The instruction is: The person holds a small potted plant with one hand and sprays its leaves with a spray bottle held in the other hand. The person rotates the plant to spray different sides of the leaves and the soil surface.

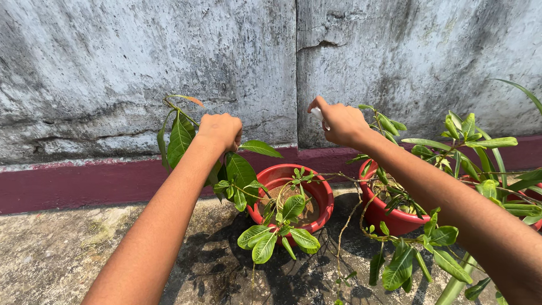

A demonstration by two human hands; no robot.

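Left hand (220, 131) closed on leafy stem (179, 135) above red pot (293, 195), floor beside wall. Right hand (341, 123) gripping small white object (317, 113). Probably light, bendy, snappable stem; best held low, near woody base.

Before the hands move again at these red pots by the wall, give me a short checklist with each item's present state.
1. Left hand closed around the leafy green plant top: ok, fist shut at the upper leaves.
2. Right hand gripping the small white object: ok, though what the object is: cannot tell.
3. Round red plastic pot upright on the concrete ground: ok.
4. Second red pot upright to its right: ok.
5. Thin trailing stems free of both forearms: cannot tell; they cross between the pots under the right arm.
6. Soil visible in the first pot: ok.
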